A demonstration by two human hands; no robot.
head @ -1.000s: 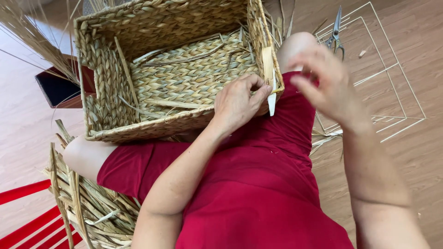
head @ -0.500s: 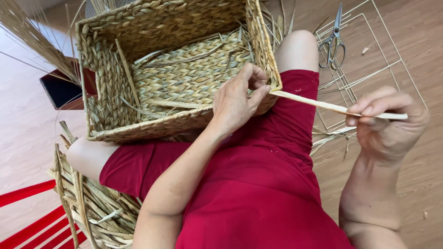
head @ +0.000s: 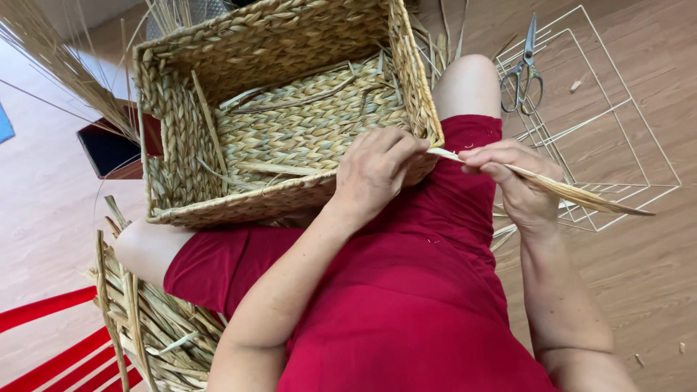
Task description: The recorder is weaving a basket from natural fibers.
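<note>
Underfoot, pale wooden floor (head: 653, 239)

Left hand (head: 377, 170) pinches woven basket (head: 283, 116) rim; right hand (head: 515, 181) holds straw strand (head: 573, 194).

basket (head: 290, 123) — tan and straw-yellow, braided weave | strand (head: 573, 194) — pale golden | clothing (head: 406, 290) plain red | scissors (head: 521, 76) grey metal | wire frame (head: 617, 116) cream-white | floor (head: 653, 276) light brown wood grain
</note>
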